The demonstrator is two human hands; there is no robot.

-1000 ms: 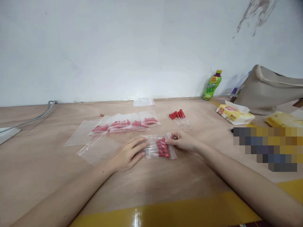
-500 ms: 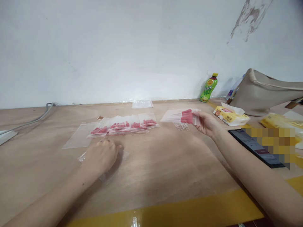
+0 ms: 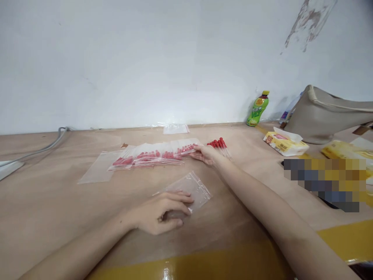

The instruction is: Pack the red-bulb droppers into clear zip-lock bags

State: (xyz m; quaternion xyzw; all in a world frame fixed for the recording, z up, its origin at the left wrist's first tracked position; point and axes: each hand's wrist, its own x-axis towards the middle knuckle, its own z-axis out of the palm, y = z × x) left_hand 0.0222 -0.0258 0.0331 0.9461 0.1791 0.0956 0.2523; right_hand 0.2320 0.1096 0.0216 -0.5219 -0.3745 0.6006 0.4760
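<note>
My left hand [image 3: 164, 210] lies over a clear zip-lock bag [image 3: 198, 190] on the table, its fingers spread and resting on the plastic. My right hand [image 3: 205, 154] pinches the end of a zip-lock bag of red-tipped sticks [image 3: 188, 147], at the right end of a row of similar filled bags [image 3: 148, 155]. The bags in that row overlap and lie flat. Just beyond my right wrist is a loose bunch of thin white sticks with red heads [image 3: 219, 144], partly hidden by the hand. An unfilled clear bag [image 3: 97, 171] lies under the row's left end.
Against the wall lies a small stack of clear bags [image 3: 175, 129]. On the right are a green drink bottle [image 3: 258, 109], a tissue pack [image 3: 285, 143], a grey bag [image 3: 326, 116] and a partly blurred-out phone [image 3: 330, 203]. A grey cable [image 3: 55, 144] runs along the left.
My right hand has moved left, bringing its filled bag onto the row's right end. My left hand has slid right and nearer, with its fingers now spread over a clear bag.
</note>
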